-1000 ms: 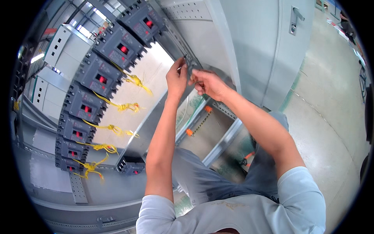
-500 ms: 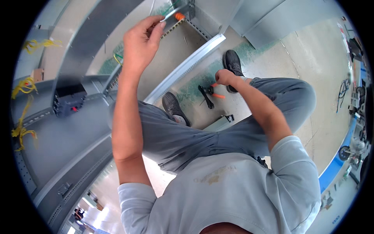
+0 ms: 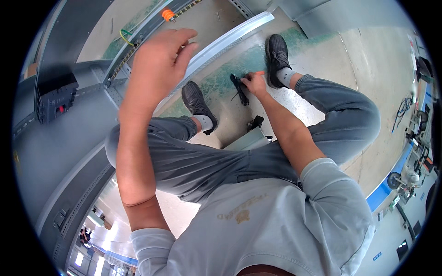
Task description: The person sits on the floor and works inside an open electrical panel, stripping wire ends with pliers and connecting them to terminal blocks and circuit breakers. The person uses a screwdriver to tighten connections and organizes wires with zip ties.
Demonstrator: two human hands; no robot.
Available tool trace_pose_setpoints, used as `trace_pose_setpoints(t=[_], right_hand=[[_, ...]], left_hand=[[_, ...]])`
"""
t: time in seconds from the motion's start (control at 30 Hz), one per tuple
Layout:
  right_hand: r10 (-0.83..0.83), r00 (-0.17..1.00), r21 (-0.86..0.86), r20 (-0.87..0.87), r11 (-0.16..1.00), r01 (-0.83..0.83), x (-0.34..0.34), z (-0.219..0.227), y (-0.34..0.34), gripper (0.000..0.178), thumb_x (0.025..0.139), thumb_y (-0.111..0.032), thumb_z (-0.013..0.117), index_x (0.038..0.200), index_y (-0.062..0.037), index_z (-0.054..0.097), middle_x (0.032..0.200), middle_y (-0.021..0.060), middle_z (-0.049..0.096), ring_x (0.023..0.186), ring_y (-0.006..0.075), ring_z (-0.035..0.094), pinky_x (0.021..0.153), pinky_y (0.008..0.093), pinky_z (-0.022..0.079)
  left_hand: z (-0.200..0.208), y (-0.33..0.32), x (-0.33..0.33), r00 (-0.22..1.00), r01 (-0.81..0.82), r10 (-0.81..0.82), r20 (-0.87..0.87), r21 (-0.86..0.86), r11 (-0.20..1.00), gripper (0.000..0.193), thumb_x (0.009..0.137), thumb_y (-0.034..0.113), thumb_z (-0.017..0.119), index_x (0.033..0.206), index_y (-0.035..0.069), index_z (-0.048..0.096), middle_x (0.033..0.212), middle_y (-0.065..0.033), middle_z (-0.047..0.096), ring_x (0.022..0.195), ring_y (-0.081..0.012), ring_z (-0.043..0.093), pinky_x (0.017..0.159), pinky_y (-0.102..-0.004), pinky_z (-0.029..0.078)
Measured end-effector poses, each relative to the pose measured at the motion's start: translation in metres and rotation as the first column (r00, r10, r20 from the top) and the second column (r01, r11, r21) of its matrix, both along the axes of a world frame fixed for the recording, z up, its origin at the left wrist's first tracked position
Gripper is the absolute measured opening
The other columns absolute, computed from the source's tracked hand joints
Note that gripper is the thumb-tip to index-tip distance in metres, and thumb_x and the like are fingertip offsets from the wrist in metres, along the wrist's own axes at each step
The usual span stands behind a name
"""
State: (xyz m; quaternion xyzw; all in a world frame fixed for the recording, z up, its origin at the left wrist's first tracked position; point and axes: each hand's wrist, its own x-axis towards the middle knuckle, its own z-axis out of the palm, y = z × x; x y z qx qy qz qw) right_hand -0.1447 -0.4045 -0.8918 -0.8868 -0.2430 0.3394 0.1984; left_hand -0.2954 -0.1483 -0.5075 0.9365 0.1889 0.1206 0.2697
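- Black bundle [image 3: 242,95]: plastic-looking
- Rail [image 3: 230,39]: smooth, bright metal
- Orange insulator [image 3: 168,15]: smooth plastic
- Breaker [image 3: 56,97]: matt plastic
- Floor [image 3: 317,110]: glossy, scuffed
- Trousers [image 3: 345,115]: matt, creased cloth

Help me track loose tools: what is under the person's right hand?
An orange end shows past the right hand, and a black bundle lies on the floor to the hand's left. Whatever the hand covers, and whether it grips anything, cannot be seen.

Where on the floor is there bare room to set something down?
Right of the right shoe, the floor is open between the grey panel and the right knee. Left of that shoe it's crowded: right hand, black bundle, orange handle.
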Motion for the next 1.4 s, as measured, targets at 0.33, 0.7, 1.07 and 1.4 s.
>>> trace_pose_setpoints(t=[0.33,0.7,1.07,1.4], right_hand=[[0.186,0.983,-0.251,0.001,0.951,-0.18,-0.044,-0.022,-0.051,0.043,0.069,-0.027,0.08,0.108,-0.0094,0.073,0.096,0.0147,0.074,0.095,0.0352,0.071,0.083,0.045,0.056],[0.365,0.931,-0.312,-0.029,0.881,-0.355,-0.053,0.015,-0.017,0.023,0.079,-0.014,0.066,0.099,-0.0055,0.074,0.106,0.019,0.072,0.103,0.0353,0.069,0.089,0.0467,0.056],[0.391,0.92,-0.355,-0.044,0.854,-0.38,-0.073,0.021,-0.025,0.023,0.086,-0.014,0.061,0.103,-0.0099,0.077,0.114,0.0119,0.074,0.111,0.0298,0.068,0.093,0.0419,0.055],[0.545,0.837,-0.292,-0.049,0.793,-0.534,-0.045,0.087,0.018,0.031,0.086,-0.026,0.061,0.102,-0.0053,0.076,0.113,0.0199,0.073,0.104,0.0365,0.07,0.091,0.0455,0.056]], left_hand=[[-0.005,-0.009,-0.003,0.995,0.104,-0.102,-0.02,0.095,0.99,0.025,0.093,0.016,0.068,0.114,0.004,0.07,0.097,-0.0169,0.07,0.082,-0.0329,0.068,0.073,-0.04,0.054],[-0.03,-0.023,0.014,0.964,0.231,-0.221,-0.15,0.054,0.971,0.017,0.087,0.017,0.07,0.099,0.005,0.068,0.09,-0.0178,0.068,0.085,-0.0399,0.068,0.074,-0.0502,0.055],[-0.129,-0.056,0.031,0.83,0.392,-0.384,-0.405,-0.067,0.917,0.017,0.083,0.011,0.068,0.099,0.005,0.07,0.096,-0.0188,0.071,0.094,-0.0393,0.069,0.08,-0.0501,0.056],[-0.329,-0.123,0.025,0.787,0.083,-0.375,-0.489,-0.519,0.851,0.032,0.081,0.008,0.064,0.111,0.009,0.073,0.115,-0.0202,0.071,0.113,-0.04,0.066,0.092,-0.0472,0.053]])
